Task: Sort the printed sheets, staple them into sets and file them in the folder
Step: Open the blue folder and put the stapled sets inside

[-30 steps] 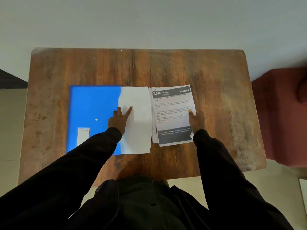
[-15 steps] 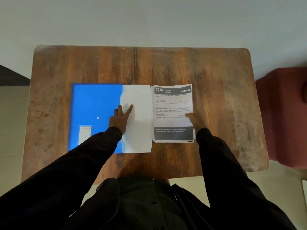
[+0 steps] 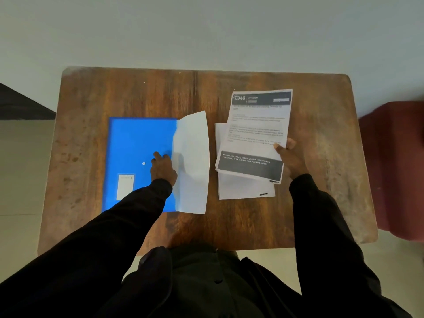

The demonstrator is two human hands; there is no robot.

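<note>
Filing step, by appearance: one set in transfer toward the folder.
The right hand (image 3: 291,160) grip pinches the printed set (image 3: 257,134) over the stack (image 3: 243,190), right of the blue folder (image 3: 137,143). The left hand (image 3: 163,168), fingers relaxed, rests on the folder on the desk (image 3: 325,138). The next move calls for lifting the white sheet (image 3: 192,161) and sliding the set in.

The right hand (image 3: 290,157) grips the printed set (image 3: 257,134) at its right edge. From that grip the set stretches left and away from the person, lying askew over a stack of sheets (image 3: 245,189) whose near end juts out below and left of the grip. Further left lies the folder (image 3: 137,143), with a sheet (image 3: 192,164) on its right part. The left hand (image 3: 163,168) rests on the folder just beside that sheet. Everything lies on the table (image 3: 321,203).
</note>
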